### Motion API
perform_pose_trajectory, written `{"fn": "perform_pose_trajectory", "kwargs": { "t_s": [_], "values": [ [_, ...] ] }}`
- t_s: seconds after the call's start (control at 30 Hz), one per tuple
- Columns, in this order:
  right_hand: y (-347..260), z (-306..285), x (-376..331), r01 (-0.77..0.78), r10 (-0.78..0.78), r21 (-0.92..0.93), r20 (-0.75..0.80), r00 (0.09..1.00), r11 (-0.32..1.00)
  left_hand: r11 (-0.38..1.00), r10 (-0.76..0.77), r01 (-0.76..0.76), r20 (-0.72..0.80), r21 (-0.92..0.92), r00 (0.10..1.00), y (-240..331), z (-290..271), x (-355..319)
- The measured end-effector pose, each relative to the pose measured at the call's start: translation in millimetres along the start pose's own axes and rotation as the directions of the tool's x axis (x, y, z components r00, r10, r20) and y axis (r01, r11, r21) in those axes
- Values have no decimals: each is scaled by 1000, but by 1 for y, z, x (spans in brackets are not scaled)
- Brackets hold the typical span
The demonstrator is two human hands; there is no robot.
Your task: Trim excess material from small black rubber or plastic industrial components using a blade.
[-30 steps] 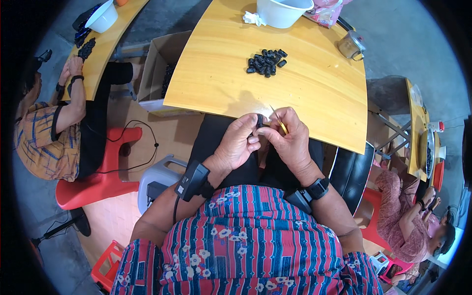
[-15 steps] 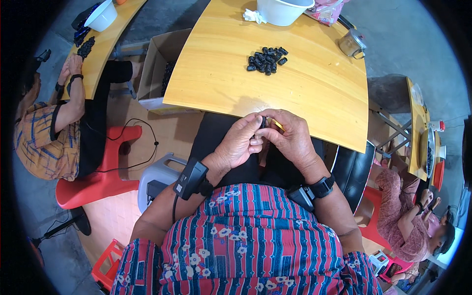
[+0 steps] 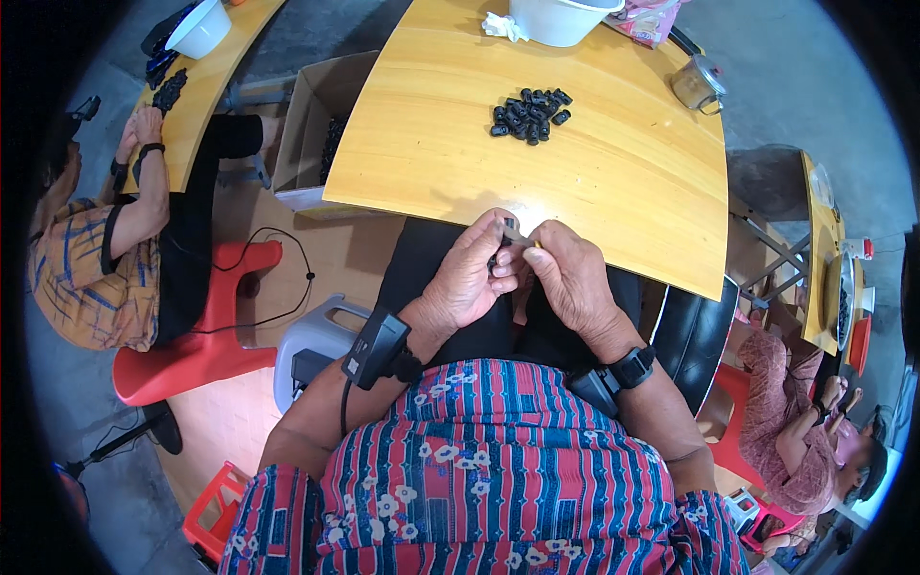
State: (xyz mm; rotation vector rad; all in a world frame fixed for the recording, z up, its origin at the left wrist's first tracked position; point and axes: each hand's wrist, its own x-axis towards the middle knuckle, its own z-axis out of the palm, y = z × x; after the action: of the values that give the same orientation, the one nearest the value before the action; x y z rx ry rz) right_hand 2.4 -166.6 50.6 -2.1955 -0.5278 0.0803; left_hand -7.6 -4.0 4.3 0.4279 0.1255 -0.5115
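Observation:
My left hand (image 3: 471,273) and my right hand (image 3: 567,276) meet in front of my chest, just below the near edge of the yellow wooden table (image 3: 431,144). Pinched between the fingers of both hands is a small black part (image 3: 499,251). A thin yellowish piece (image 3: 525,240) pokes out at my right fingertips. Further out on the table lies a pile of small black parts (image 3: 530,111). Each wrist carries a black band with a device.
A white bucket (image 3: 556,17) and a glass jar (image 3: 694,86) stand at the table's far side. An open cardboard box (image 3: 311,125) sits left of the table. A person in a plaid top (image 3: 91,259) works at a table to the left; another sits at lower right (image 3: 800,431).
My hands have stayed together at the table's edge. The thin yellowish piece that stuck up above my right fingers a second ago now shows only a short tip.

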Motion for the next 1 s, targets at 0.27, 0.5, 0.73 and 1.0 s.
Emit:
{"fn": "perform_pose_trajectory", "kwargs": {
  "t_s": [0.27, 0.5, 0.73, 1.0],
  "values": [
    [-7, 2, 5, -12, 28, -214, 75, 997, 977, 997, 35, -37, 37, 61, 999, 0, -6, 2],
    [-12, 2, 7, -6, 27, -248, 85, 996, 969, 996, 31, -34, 36, 80, 999, 1, -3, 2],
    [-11, 2, 7, -10, 25, -250, 59, 998, 968, 996, 30, -31, 17, 83, 999, 0, -1, 1],
    [-11, 3, 7, -7, 24, -230, 69, 997, 973, 995, 36, -39, 26, 97, 999, 1, -2, 2]
  ]
}}
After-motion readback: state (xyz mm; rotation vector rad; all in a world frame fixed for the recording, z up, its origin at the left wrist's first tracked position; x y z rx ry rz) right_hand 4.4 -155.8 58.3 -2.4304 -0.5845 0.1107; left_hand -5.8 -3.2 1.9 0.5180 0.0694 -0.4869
